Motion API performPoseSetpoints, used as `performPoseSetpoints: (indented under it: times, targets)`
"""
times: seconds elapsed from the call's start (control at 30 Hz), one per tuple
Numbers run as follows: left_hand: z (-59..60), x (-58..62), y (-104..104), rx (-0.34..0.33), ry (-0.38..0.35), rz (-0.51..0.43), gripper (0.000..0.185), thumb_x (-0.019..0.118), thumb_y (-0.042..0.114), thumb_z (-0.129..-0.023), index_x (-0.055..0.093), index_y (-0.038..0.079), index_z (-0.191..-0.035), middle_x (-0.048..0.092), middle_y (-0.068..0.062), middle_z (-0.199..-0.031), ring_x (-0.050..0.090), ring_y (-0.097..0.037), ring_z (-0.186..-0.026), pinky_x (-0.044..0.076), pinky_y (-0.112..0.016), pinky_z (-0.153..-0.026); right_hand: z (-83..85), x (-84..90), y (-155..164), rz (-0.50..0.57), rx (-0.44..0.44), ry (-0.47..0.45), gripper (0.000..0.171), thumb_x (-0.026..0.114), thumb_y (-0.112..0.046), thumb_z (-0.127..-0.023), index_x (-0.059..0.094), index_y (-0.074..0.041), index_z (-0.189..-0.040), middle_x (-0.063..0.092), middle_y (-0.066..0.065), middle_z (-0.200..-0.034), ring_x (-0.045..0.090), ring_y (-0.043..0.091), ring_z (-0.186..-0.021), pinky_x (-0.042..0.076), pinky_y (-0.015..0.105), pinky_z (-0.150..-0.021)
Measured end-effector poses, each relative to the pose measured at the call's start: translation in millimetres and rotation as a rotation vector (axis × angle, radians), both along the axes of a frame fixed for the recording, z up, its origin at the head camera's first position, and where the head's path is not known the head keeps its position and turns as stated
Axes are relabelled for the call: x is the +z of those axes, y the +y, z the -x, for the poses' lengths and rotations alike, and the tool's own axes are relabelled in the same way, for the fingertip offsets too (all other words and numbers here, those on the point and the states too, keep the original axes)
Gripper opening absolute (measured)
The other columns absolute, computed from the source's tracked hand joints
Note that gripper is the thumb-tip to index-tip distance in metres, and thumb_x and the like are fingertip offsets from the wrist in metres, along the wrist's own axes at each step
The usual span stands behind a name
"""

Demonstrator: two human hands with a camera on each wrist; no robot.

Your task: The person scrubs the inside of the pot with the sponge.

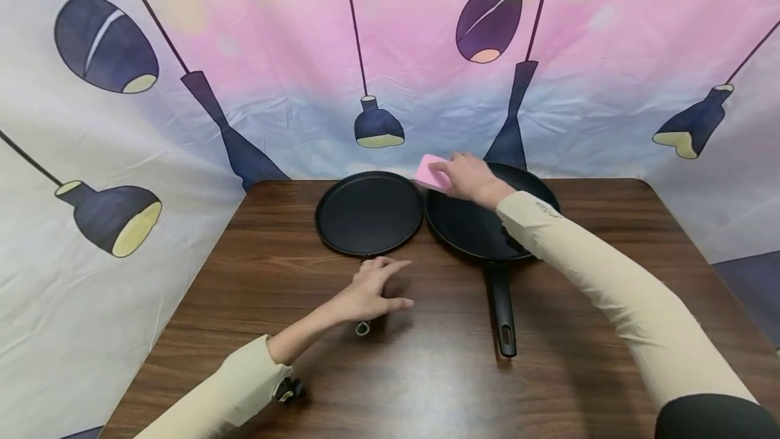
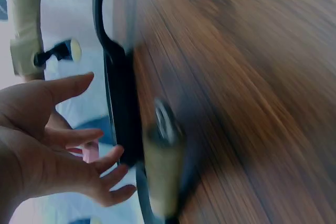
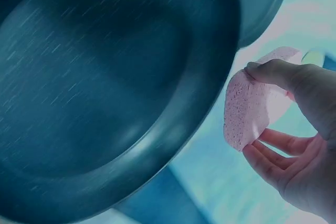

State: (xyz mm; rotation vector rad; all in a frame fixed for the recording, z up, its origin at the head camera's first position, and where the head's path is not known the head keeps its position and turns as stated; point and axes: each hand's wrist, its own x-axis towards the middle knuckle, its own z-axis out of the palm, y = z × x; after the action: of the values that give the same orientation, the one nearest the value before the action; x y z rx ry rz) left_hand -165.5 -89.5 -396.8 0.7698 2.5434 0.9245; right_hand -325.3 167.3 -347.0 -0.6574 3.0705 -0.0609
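Observation:
A pink sponge [image 1: 431, 173] is pinched between the thumb and fingers of my right hand [image 1: 470, 177], above the left rim of the larger frying pan [image 1: 469, 225]. In the right wrist view the sponge [image 3: 245, 103] bends slightly in the grip, beside the pan [image 3: 100, 87] and apart from its surface. My left hand [image 1: 368, 290] hovers with spread fingers over the handle of the smaller flat pan [image 1: 370, 212]. Seen from the left wrist, that hand [image 2: 63, 145] holds nothing; a light-coloured handle end with a metal loop [image 2: 165, 124] is near its fingertips, blurred.
Both pans lie side by side at the back of the brown wooden table [image 1: 286, 290]. The larger pan's black handle [image 1: 502, 310] points toward the front edge. Behind the table hangs a cloth backdrop [image 1: 292, 53] printed with lamps.

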Motion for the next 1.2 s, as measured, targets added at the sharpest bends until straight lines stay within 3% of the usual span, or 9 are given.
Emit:
performPoseSetpoints:
  times: [0.2,0.3,0.37,0.47,0.63,0.77,0.9,1.07,1.2]
  targets:
    - [-0.1,-1.4,41.9,-0.191,-0.177,-0.071,0.065,0.068,0.024,-0.100,0.040,0.009,-0.157,0.050,-0.022,-0.148,0.049,-0.038,-0.137,0.046,-0.052,-0.113,5.0,-13.0,40.8,-0.068,-0.026,-0.037,0.059,0.074,-0.020,-0.094,0.054,-0.015,-0.149,0.058,0.030,-0.134,0.056,0.048,-0.118,0.053,0.060,-0.099]
    - [-4.3,0.2,60.9,-0.251,-0.274,-0.094,0.064,0.065,0.022,-0.102,0.038,0.014,-0.158,0.051,-0.021,-0.148,0.057,-0.032,-0.132,0.052,-0.038,-0.107,6.4,-23.5,55.4,-0.124,-0.024,-0.051,0.055,0.076,-0.021,-0.093,0.059,-0.014,-0.145,0.057,0.032,-0.134,0.055,0.049,-0.118,0.051,0.060,-0.102]
    - [-8.0,0.7,72.3,-0.254,-0.355,-0.111,0.063,0.065,0.023,-0.102,0.038,0.020,-0.159,0.051,-0.019,-0.149,0.061,-0.025,-0.127,0.054,-0.029,-0.101,8.1,-31.5,63.1,-0.160,-0.026,-0.057,0.054,0.077,-0.021,-0.092,0.061,-0.014,-0.143,0.057,0.033,-0.132,0.054,0.050,-0.119,0.050,0.060,-0.104]
    - [-14.8,-0.8,87.1,-0.225,-0.500,-0.172,0.061,0.066,0.020,-0.102,0.041,0.027,-0.157,0.052,-0.017,-0.147,0.066,-0.018,-0.116,0.058,-0.028,-0.090,10.0,-42.6,72.5,-0.225,-0.030,-0.047,0.058,0.078,-0.021,-0.092,0.058,-0.016,-0.146,0.055,0.033,-0.132,0.053,0.050,-0.121,0.049,0.059,-0.106]
    - [-26.3,-9.5,104.8,-0.206,-0.711,-0.262,0.058,0.063,0.015,-0.103,0.043,0.029,-0.156,0.054,-0.009,-0.134,0.071,-0.028,-0.103,0.061,-0.035,-0.076,11.4,-59.1,89.4,-0.311,-0.036,0.035,0.064,0.078,-0.027,-0.091,0.054,-0.016,-0.149,0.054,0.035,-0.128,0.053,0.050,-0.119,0.052,0.057,-0.101]
    - [-26.6,-15.1,115.4,-0.240,-0.739,-0.254,0.057,0.059,0.015,-0.105,0.041,0.028,-0.157,0.057,-0.003,-0.124,0.070,-0.022,-0.098,0.061,-0.032,-0.074,12.4,-63.5,102.3,-0.342,-0.058,0.108,0.064,0.081,-0.028,-0.088,0.057,-0.019,-0.146,0.053,0.035,-0.123,0.052,0.049,-0.115,0.052,0.057,-0.097]
    - [-22.5,-17.2,122.6,-0.234,-0.741,-0.256,0.054,0.060,0.016,-0.104,0.042,0.026,-0.154,0.061,-0.003,-0.115,0.067,-0.014,-0.095,0.063,-0.033,-0.078,16.3,-61.3,110.4,-0.369,-0.069,0.158,0.059,0.081,-0.025,-0.088,0.060,-0.020,-0.143,0.051,0.033,-0.120,0.049,0.045,-0.113,0.049,0.055,-0.095]
    - [-22.2,-19.2,127.8,-0.220,-0.816,-0.304,0.055,0.059,0.014,-0.105,0.035,0.025,-0.153,0.059,-0.002,-0.112,0.067,-0.013,-0.090,0.064,-0.035,-0.081,17.0,-54.4,117.9,-0.381,-0.078,0.204,0.040,0.064,-0.010,-0.098,0.066,-0.020,-0.137,0.050,0.032,-0.117,0.047,0.043,-0.109,0.046,0.052,-0.092]
    - [-22.6,-21.6,131.3,-0.200,-0.864,-0.348,0.053,0.057,0.015,-0.106,0.032,0.025,-0.151,0.057,-0.004,-0.110,0.066,-0.015,-0.089,0.064,-0.038,-0.082,15.7,-49.9,125.8,-0.370,-0.084,0.223,0.041,0.054,-0.001,-0.101,0.069,-0.021,-0.133,0.048,0.032,-0.119,0.044,0.042,-0.110,0.043,0.051,-0.092]
